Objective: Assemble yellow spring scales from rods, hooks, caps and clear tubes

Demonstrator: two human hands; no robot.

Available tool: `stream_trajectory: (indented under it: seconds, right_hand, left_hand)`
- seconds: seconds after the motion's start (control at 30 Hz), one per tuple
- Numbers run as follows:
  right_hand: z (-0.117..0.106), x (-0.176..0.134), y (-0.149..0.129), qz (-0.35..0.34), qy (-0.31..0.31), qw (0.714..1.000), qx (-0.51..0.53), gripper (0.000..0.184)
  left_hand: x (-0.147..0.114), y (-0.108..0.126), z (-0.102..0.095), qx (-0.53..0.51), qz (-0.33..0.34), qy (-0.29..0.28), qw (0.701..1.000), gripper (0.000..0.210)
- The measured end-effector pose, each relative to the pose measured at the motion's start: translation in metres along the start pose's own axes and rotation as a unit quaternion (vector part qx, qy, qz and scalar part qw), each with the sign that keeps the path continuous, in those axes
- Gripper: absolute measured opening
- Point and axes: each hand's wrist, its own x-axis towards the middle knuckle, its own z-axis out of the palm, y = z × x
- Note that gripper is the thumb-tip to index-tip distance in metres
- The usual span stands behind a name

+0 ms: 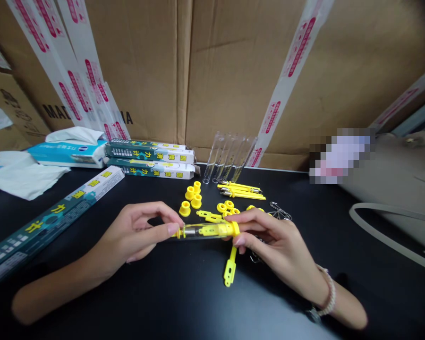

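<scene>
Clear tube (201,232), yellow-fitted: long axis 9-to-3 o'clock, held level above the table (184,293). Left hand (134,234) pinches the 9 o'clock end; right hand (269,238) fingers close around the 3 o'clock cap. Yellow strip (230,267) hangs toward 6 o'clock.

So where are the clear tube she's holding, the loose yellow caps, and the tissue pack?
clear tube (198,232), head view, its middle.
yellow caps (191,194), head view, one cap's top.
tissue pack (65,153), head view, blue side.

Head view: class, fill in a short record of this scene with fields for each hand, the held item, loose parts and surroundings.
left hand: pinches the left end of the clear tube
right hand: grips the tube's yellow-capped right end
held item: clear tube, yellow insert inside, yellow strip hanging below
loose parts: yellow caps, empty clear tubes, wire hooks
surroundings: black table, green boxes, cardboard behind
</scene>
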Motion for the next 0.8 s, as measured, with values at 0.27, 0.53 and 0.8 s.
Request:
stream_trajectory:
  seconds: [0.27, 0.53, 0.8]
  right_hand:
    - [0.0031, 0.0, 0.0014, -0.013, 0.022, 0.999, 0.022, 0.018]
    - [0.0055, 0.0006, -0.0014, -0.005, 0.04, 0.997, 0.059, 0.023]
    - [0.0059, 0.0006, -0.0003, -0.026, 0.047, 0.998, 0.038, 0.023]
  left_hand:
    - [0.0002, -0.0001, 0.0016, -0.015, -0.009, 0.019, 1.0, 0.025]
    - [0.0012, -0.0025, -0.0003, -0.046, 0.002, 0.015, 0.999, 0.028]
    - [0.0004, -0.003, -0.0003, -0.064, -0.001, 0.013, 0.998, 0.028]
